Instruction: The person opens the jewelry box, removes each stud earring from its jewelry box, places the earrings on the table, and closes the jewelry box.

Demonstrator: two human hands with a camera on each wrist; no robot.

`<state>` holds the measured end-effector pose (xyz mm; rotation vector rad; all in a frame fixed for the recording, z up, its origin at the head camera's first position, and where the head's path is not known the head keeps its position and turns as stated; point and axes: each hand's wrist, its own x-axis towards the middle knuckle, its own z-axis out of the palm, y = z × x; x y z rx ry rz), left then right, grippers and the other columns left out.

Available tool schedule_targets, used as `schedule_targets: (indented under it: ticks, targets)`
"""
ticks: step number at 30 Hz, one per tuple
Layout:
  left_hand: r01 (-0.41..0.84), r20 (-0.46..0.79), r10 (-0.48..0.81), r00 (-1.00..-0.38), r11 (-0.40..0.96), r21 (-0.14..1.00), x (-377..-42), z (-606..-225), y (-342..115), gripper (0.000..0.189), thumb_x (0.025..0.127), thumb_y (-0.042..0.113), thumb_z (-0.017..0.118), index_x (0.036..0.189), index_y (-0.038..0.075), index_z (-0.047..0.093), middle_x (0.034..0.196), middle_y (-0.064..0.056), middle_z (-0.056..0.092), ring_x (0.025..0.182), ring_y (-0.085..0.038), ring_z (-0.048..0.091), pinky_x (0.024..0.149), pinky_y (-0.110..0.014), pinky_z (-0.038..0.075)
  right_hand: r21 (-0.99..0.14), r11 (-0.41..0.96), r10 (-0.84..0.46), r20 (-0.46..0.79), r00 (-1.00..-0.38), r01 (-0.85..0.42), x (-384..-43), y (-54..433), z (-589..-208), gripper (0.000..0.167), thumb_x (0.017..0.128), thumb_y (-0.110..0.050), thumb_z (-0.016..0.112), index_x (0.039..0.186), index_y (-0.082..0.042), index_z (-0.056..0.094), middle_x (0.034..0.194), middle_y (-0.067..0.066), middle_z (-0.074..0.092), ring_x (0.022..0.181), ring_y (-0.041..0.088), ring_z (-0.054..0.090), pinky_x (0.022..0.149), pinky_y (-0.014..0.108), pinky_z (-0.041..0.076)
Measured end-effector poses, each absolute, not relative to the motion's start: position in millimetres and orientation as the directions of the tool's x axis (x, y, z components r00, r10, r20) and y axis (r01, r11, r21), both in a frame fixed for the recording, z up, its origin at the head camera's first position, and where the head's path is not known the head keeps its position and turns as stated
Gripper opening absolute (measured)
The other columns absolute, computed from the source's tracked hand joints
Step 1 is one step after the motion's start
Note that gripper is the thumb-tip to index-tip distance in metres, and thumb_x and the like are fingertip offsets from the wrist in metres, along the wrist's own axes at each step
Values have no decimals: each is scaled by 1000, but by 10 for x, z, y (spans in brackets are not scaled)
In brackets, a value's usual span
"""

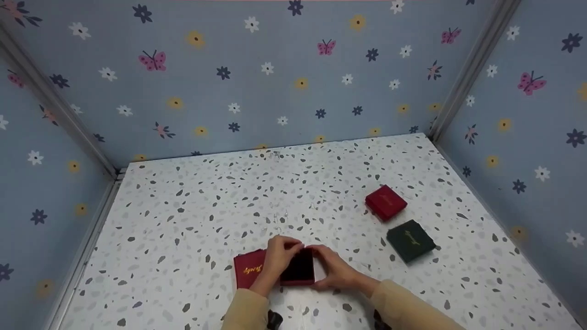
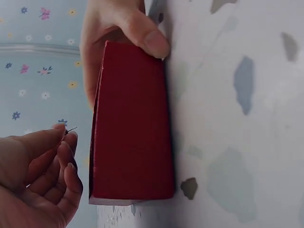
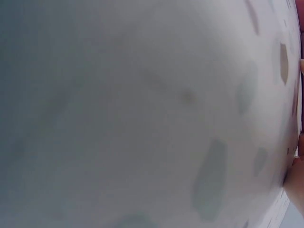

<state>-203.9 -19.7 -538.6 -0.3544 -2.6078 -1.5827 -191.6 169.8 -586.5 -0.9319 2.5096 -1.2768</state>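
An open red jewelry box [image 1: 298, 283] with a dark inside sits at the table's near middle. Its red wall [image 2: 133, 123] fills the middle of the left wrist view. Over its left side, my left hand [image 1: 279, 256] pinches a tiny piece between thumb and fingertip; a thin pin [image 2: 71, 129] sticks out, and the rest is hidden by the fingers. My right hand [image 1: 337, 271] grips the box at its right side, thumb near the front corner and fingers at the back. Left of the box lies a red lid [image 1: 247, 268] with gold lettering, partly behind my left forearm.
A closed red box [image 1: 386, 203] and a dark green box [image 1: 411, 241] stand to the right. Several small clear, shiny pieces [image 1: 276, 217] lie beyond my hands on the speckled table [image 1: 183, 220]. Flower-patterned panels [image 1: 275, 68] wall the back and sides.
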Motion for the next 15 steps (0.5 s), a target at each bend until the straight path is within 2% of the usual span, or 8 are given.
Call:
schedule_targets:
  ticks: [6, 15]
  targets:
    - [201, 183, 82, -980, 432, 879, -2152, -5357, -167, 8, 76, 6, 67, 77, -2, 70, 65, -6, 64, 55, -11, 56, 53, -23, 46, -772, 468, -584, 95, -806, -430, -1911, 1697, -5842, 90, 58, -29, 81, 131, -11, 32, 126, -2, 43, 117, 15, 38, 100, 35, 26]
    - [125, 133, 13, -991, 440, 889, -2323, -5275, -171, 11, 77, 9, 67, 74, -1, 70, 60, -8, 62, 48, -9, 52, 47, -23, 43, -790, 453, -587, 84, -805, -413, -1909, 1699, -5846, 91, 57, -25, 81, 132, -12, 32, 125, -3, 43, 117, 14, 37, 101, 34, 24]
